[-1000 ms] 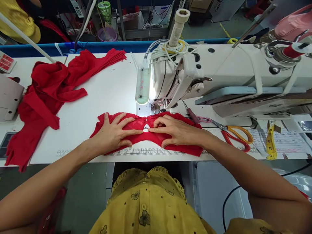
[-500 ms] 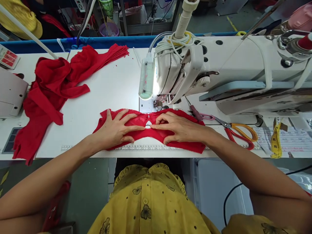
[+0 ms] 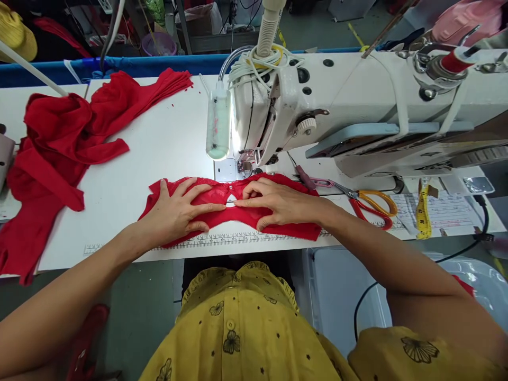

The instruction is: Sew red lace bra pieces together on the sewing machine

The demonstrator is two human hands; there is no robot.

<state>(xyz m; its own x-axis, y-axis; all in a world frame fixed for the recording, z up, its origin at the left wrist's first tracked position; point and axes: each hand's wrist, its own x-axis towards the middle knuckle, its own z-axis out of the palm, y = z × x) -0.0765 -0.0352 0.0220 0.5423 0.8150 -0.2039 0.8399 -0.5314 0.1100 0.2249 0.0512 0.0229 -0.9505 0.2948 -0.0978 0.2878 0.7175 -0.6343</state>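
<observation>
A red lace bra piece (image 3: 238,214) lies spread on the white table, just in front of the sewing machine's needle area. A small gap shows white at its middle. My left hand (image 3: 178,210) rests flat on the left half with its fingers spread. On the right half lies my right hand (image 3: 283,203), index finger stretched towards the middle gap, thumb apart, the other fingers bent. Both index fingertips meet the fabric beside the gap. The cloth beneath my palms is hidden.
The sewing machine (image 3: 273,116) stands behind the piece with its lamp (image 3: 218,124) lit. Red fabric pieces (image 3: 59,143) are heaped at left. To the right are scissors (image 3: 369,203), a purple-handled pointed tool (image 3: 305,177) and a yellow tape measure (image 3: 423,211). A printed ruler (image 3: 222,239) runs along the front edge.
The view has shifted to the right, so the table and machine appear further left. Both hands keep nearly the same place on the red lace bra piece.
</observation>
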